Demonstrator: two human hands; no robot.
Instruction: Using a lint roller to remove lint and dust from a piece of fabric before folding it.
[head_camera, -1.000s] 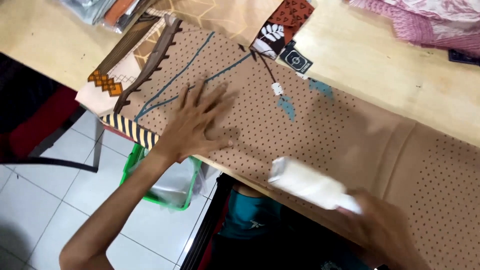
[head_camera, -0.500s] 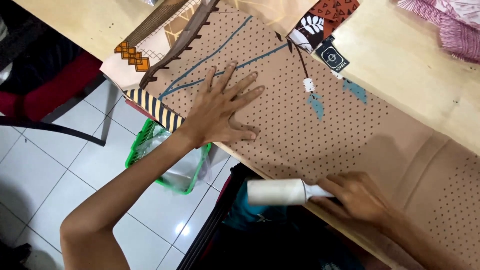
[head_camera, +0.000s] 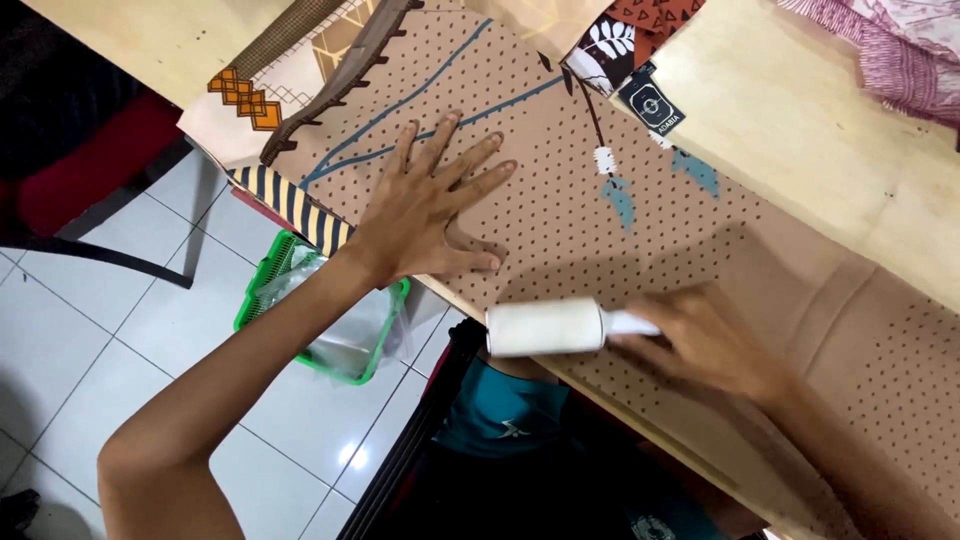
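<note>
At lower left a green basket (head_camera: 262, 300) sits on the floor. The left hand (head_camera: 425, 215) lies released, flat on the dotted brown fabric (head_camera: 560, 190) mid-frame; the right hand (head_camera: 705, 340) clenches a white lint roller (head_camera: 545, 328) at the table (head_camera: 800, 140) edge, where the overhanging cloth could slide off if pressure eases.

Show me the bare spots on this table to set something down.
Free: bare wooden table between the dotted brown fabric and the pink cloth. Crowded: the left hand presses the fabric, the right hand holds a lint roller, and patterned fabrics pile up at the far left.
</note>
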